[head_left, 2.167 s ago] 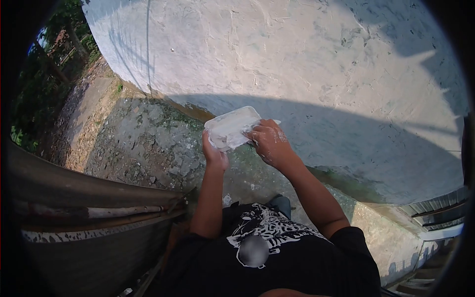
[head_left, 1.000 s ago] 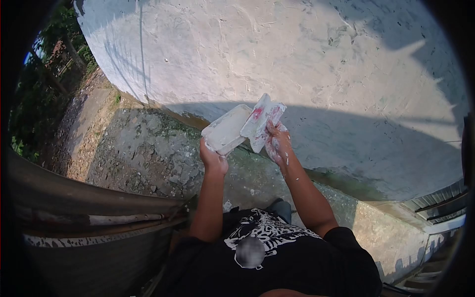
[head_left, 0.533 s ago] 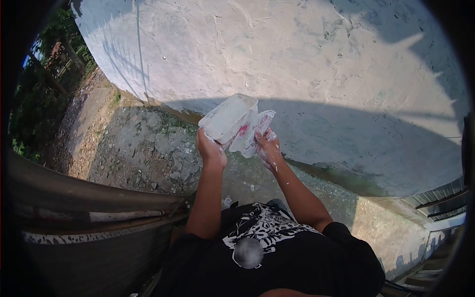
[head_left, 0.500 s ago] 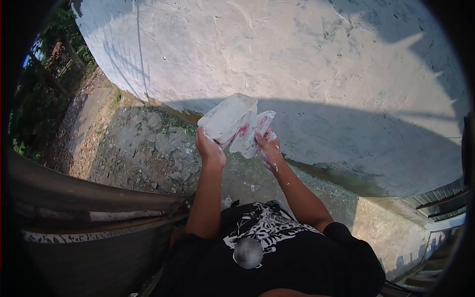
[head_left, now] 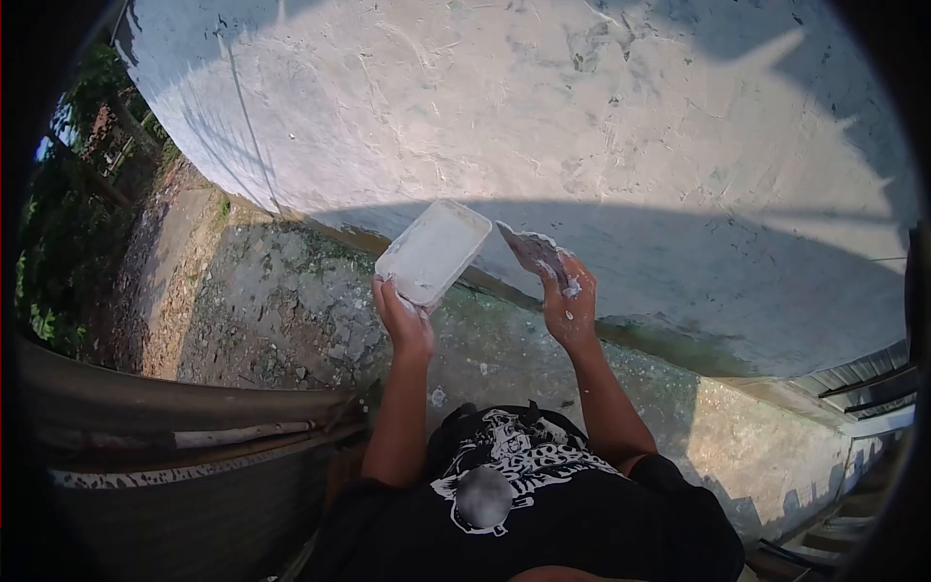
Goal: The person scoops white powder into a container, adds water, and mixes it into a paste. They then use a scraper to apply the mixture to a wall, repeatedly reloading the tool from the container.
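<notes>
before a pale wall (head_left: 582, 126), left fingers (head_left: 391, 301) clasp a white tray (head_left: 458, 262) while right fingers (head_left: 583, 273) pinch a smeared flat scraper (head_left: 530, 253).

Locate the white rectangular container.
In the head view, the white rectangular container is left of centre, held in the left hand, apart from the flat tool in the right hand.

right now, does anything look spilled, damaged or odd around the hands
White paste smears the right hand, beyond the flat scraper it grips, which looks messy. The ground on the picture's left looks broken and uneven.
</notes>
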`<action>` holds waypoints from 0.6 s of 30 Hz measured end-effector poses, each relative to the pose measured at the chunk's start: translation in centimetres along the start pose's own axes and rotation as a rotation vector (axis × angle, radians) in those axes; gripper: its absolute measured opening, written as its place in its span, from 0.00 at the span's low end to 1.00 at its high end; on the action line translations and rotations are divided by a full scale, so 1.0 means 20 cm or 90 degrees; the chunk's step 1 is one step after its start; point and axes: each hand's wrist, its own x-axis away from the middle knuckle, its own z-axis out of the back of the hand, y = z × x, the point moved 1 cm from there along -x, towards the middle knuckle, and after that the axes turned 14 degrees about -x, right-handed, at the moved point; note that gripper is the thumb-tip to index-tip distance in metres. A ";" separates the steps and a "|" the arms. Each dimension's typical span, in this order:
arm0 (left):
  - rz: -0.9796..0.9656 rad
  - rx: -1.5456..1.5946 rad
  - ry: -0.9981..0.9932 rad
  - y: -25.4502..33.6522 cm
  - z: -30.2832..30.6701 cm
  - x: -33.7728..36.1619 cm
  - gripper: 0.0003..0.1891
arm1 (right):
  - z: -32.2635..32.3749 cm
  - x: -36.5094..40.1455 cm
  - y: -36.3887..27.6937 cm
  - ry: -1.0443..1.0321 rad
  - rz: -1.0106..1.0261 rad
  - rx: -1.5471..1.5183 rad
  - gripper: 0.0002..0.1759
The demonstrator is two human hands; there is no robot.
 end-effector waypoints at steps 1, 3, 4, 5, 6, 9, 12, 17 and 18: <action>-0.022 -0.023 0.003 -0.01 -0.03 0.04 0.25 | 0.02 -0.01 0.01 -0.008 -0.001 0.001 0.13; -0.014 -0.030 0.004 -0.05 -0.08 0.10 0.25 | 0.03 -0.01 0.04 -0.031 -0.039 -0.017 0.14; -0.011 -0.042 -0.003 -0.07 -0.10 0.13 0.26 | 0.03 0.01 0.05 -0.040 -0.043 -0.018 0.14; -0.007 -0.042 0.005 -0.11 -0.12 0.15 0.26 | 0.02 0.04 0.05 -0.046 -0.023 0.001 0.15; -0.008 -0.059 0.025 -0.15 -0.14 0.16 0.26 | 0.01 0.07 0.05 -0.050 -0.001 0.019 0.15; 0.005 -0.086 0.065 -0.20 -0.20 0.19 0.26 | 0.00 0.13 -0.04 -0.100 0.027 0.039 0.12; -0.004 -0.107 0.070 -0.27 -0.17 0.15 0.27 | 0.13 0.04 -0.08 -0.180 0.030 -0.003 0.13; -0.006 -0.117 0.036 -0.21 -0.19 0.19 0.25 | 0.30 -0.24 -0.16 -0.296 0.095 0.151 0.12; -0.007 -0.113 0.006 -0.21 -0.19 0.19 0.24 | 0.30 -0.26 -0.16 -0.367 0.123 0.224 0.12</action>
